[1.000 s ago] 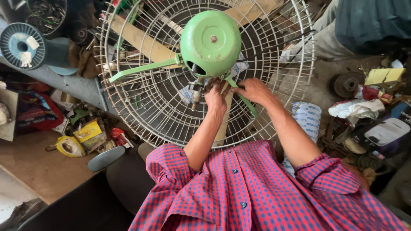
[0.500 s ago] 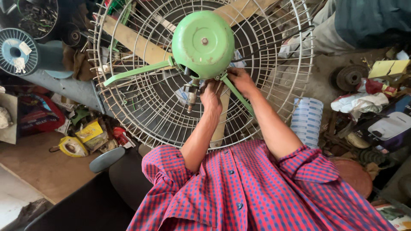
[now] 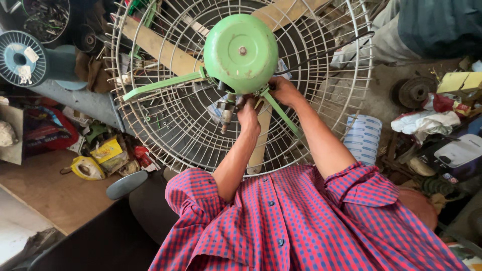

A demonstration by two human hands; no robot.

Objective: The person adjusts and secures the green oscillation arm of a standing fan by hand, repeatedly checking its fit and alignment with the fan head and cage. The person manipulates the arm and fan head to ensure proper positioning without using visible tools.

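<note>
Far left, a blue round wire spool (image 3: 20,61) with a small white tag sits at the upper edge, and below it a red flat packet (image 3: 42,133) lies beside a yellow crumpled pouch (image 3: 106,150) at the top edge of the brown wooden bench (image 3: 50,193). Now to centre: the big white wire fan guard (image 3: 165,125) fills the view, and on its hub sits the pale green round metal motor housing (image 3: 241,52), with green struts running out to the rim. The left hand (image 3: 248,114) is up under the housing, fingers curled tight around small metal fittings there, though what exactly it grips I cannot tell. Just to the right, the right hand (image 3: 282,89) presses against the housing's lower right edge where a strut meets it, fingers tucked behind it; its hold is hidden. Further right, a white and blue printed bag (image 3: 362,140) stands just outside the guard's rim, and a yellow cardboard box (image 3: 459,83) sits at the right edge.
</note>
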